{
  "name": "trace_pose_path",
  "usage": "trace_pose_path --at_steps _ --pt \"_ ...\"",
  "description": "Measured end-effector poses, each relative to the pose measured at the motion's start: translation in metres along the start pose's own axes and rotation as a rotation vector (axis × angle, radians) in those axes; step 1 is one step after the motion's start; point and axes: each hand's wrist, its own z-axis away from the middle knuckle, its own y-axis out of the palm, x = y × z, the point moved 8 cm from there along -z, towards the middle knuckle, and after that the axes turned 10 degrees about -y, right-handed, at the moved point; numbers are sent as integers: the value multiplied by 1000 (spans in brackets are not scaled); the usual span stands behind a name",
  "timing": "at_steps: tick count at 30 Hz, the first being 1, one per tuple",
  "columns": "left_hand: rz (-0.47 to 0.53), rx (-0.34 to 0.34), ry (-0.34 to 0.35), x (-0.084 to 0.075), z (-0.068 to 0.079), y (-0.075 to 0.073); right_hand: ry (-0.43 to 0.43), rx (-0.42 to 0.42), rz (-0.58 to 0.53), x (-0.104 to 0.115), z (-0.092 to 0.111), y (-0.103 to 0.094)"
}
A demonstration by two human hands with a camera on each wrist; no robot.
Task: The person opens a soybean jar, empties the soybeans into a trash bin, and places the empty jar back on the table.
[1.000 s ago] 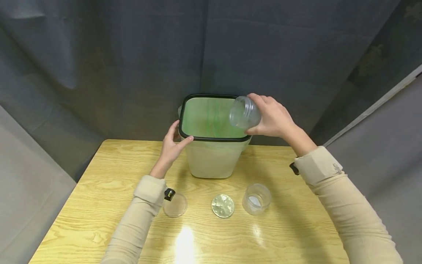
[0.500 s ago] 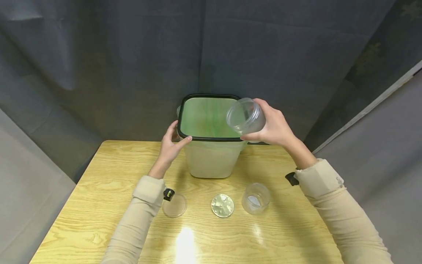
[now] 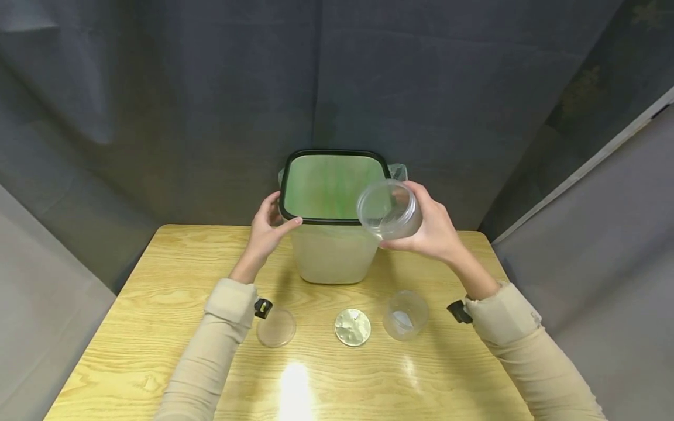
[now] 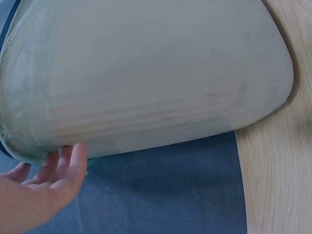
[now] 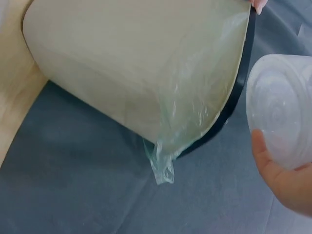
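Note:
A pale trash bin (image 3: 333, 257) with a black rim stands at the table's far edge, lined with a green plastic bag (image 3: 332, 187). My left hand (image 3: 267, 229) holds its left front corner, thumb at the rim and fingers along the side; those fingers meet the wall in the left wrist view. My right hand (image 3: 434, 231) grips a clear plastic jar (image 3: 389, 210), tilted with its mouth to the left, beside the bin's right front corner. No contents show inside the jar. In the right wrist view, the jar (image 5: 280, 109) is apart from the rim.
On the wooden table (image 3: 131, 327) lie a clear round lid (image 3: 276, 328), a shiny foil disc (image 3: 353, 327) and a second clear plastic jar (image 3: 405, 316) with a white piece inside. Dark curtains (image 3: 210, 88) hang behind. A bag tail (image 5: 163, 168) hangs off the rim.
My right hand has brought the jar from over the bin's opening back toward me, and its mouth has turned upward into view. The left hand has stayed at the rim.

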Motion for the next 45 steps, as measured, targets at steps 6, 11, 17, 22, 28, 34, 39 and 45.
trace_pose_path --at_steps 6,11,17,22,28,34,39,45 --pt "-9 -6 18 2 -2 -4 -30 -27 -60 8 11 11" --pt "-31 1 -1 2 -1 -6 -46 -20 -105 12 19 23" --pt "-38 13 -27 3 -1 -8 -71 -19 -159 15 30 37" --pt "-42 23 -46 5 -2 -8 -73 -17 -202 15 39 50" --pt "-45 25 -49 6 -2 -8 -45 4 -202 16 49 69" --pt "-37 25 -42 4 -3 -8 -35 20 -287 14 60 94" --pt "-33 22 -38 3 -4 -8 -2 49 -301 8 73 123" --pt "-29 19 -37 4 -6 -7 63 60 -283 -5 87 152"
